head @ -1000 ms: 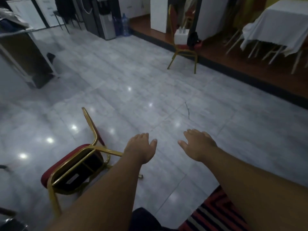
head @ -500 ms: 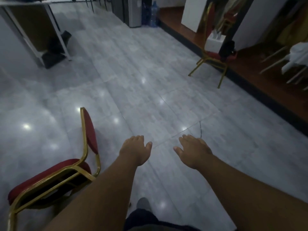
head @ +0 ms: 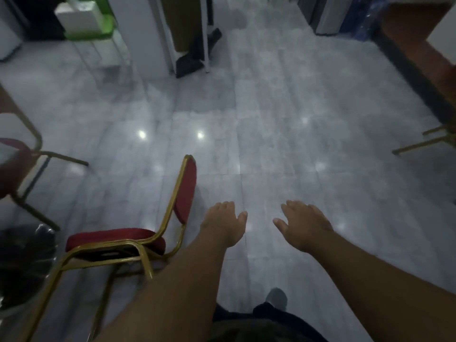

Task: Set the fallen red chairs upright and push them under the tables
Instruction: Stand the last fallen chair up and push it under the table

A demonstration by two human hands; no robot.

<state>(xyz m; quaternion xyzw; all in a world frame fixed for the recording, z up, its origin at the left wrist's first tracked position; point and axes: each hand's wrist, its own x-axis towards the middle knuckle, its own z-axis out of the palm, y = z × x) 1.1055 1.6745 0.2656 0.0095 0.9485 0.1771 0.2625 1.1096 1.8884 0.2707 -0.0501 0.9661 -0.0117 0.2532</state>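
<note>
A red chair [head: 116, 239] with a gold frame lies tipped over on the grey tile floor at lower left, its backrest [head: 185, 191] on the floor and its legs pointing toward me. My left hand [head: 225, 223] hovers just right of the backrest, fingers apart, holding nothing. My right hand [head: 304, 225] is held out beside it, also empty with fingers spread. A second red chair [head: 12, 164] shows partly at the left edge. Gold legs of another chair [head: 429, 141] reach in at the right edge.
A white table frame [head: 204, 33] with a dark base stands at the back centre. A green-and-white stand [head: 91, 23] is at the back left. A dark shiny object [head: 22, 262] sits at the lower left. A raised wooden platform [head: 424, 53] runs along the right.
The view has swung left, so the fallen chair now sits closer to the centre and the upright chair has slid to the right edge. Both hands stay outstretched and empty.
</note>
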